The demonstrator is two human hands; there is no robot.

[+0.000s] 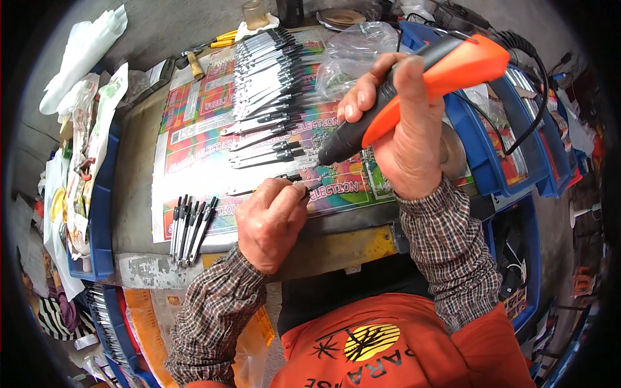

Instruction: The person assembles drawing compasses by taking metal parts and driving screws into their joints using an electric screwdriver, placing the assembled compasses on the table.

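My right hand (414, 123) is wrapped round an orange and black electric screwdriver (440, 84); its black nose points down and left above the work surface. Closed near the front of the table, my left hand (272, 223) pinches a slim silver and black metal piece (242, 193), mostly hidden by the fingers. Beyond it runs a long row of similar slim silver pieces with black ends (265, 97). Small metal screws (323, 173) lie scattered below the screwdriver's nose. To the left of my left hand sits a bunch of black and silver pen-like pieces (191, 226).
A colourful printed sheet (187, 145) covers the table. Blue bins (482, 152) stand at the right, with a coiled black cable (540, 77) above them. Clear plastic bags (352, 55) lie at the back. Another blue bin (102, 226) holds wrappings at the left.
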